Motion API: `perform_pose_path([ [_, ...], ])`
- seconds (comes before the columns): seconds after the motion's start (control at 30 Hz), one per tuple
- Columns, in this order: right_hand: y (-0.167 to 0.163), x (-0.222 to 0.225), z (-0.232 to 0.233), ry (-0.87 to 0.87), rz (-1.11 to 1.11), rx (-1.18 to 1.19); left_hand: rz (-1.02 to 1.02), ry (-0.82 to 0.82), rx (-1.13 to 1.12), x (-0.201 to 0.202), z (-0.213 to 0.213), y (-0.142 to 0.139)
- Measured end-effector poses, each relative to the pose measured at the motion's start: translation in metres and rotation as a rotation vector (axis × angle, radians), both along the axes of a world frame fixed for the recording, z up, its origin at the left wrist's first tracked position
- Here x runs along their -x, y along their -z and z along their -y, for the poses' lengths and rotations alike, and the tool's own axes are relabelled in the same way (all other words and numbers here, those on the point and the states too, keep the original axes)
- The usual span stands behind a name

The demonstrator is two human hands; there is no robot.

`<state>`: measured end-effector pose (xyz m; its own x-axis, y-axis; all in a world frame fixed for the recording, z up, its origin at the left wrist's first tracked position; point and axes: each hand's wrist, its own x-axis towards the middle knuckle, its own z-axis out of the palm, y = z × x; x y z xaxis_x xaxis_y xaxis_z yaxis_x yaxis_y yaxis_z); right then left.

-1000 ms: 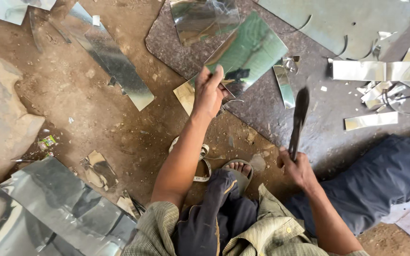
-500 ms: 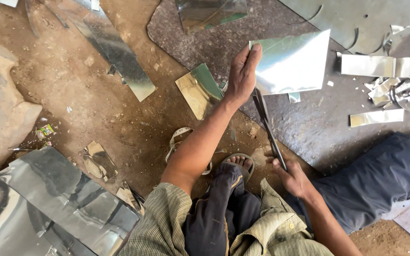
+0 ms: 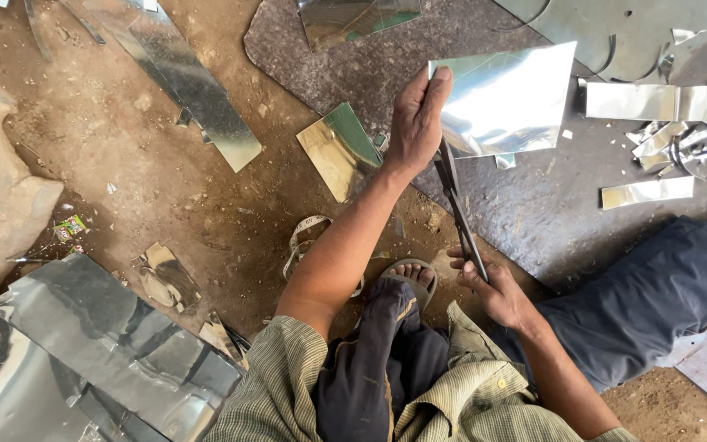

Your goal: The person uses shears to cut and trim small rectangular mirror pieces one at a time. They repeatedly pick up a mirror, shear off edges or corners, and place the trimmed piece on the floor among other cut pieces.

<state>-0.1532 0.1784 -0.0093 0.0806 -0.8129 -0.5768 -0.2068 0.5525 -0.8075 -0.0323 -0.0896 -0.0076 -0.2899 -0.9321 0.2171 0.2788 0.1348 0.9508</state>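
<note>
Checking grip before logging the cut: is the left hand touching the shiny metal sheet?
Touching. The head view shows the left hand pinching the left edge of the shiny metal sheet, fingers wrapped over it, no gap visible.

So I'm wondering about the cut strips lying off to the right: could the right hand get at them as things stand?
Probably not at once: the right hand grips the shears, whose blades meet the metal sheet. The strips lie bare on the dark slab, unblocked.

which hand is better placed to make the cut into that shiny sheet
Probably the right. The right hand grips the handles of the metal shears, whose blades already reach the lower edge of the shiny sheet. The left hand is busy pinching that sheet's edge to steady it.
</note>
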Motion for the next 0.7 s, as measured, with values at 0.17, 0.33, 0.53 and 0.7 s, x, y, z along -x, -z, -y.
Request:
perform_pose_path([
  [0.17, 0.003, 0.002, 0.001, -0.056, -0.197, -0.055, 0.072, -0.011, 0.036, -0.001, 0.002, 0.002],
  [0.33, 0.012, 0.003, -0.004, -0.133, -0.377, 0.128, 0.002, 0.019, 0.018, -0.002, 0.001, -0.001],
  [0.53, 0.007, 0.007, 0.004, -0.153, -0.184, 0.152, -0.009, 0.021, -0.002, -0.002, 0.0, -0.004],
  [0.7, -0.003, 0.004, 0.008, -0.168, -0.19, -0.207, -0.01, 0.034, -0.013, -0.003, -0.002, -0.002],
])
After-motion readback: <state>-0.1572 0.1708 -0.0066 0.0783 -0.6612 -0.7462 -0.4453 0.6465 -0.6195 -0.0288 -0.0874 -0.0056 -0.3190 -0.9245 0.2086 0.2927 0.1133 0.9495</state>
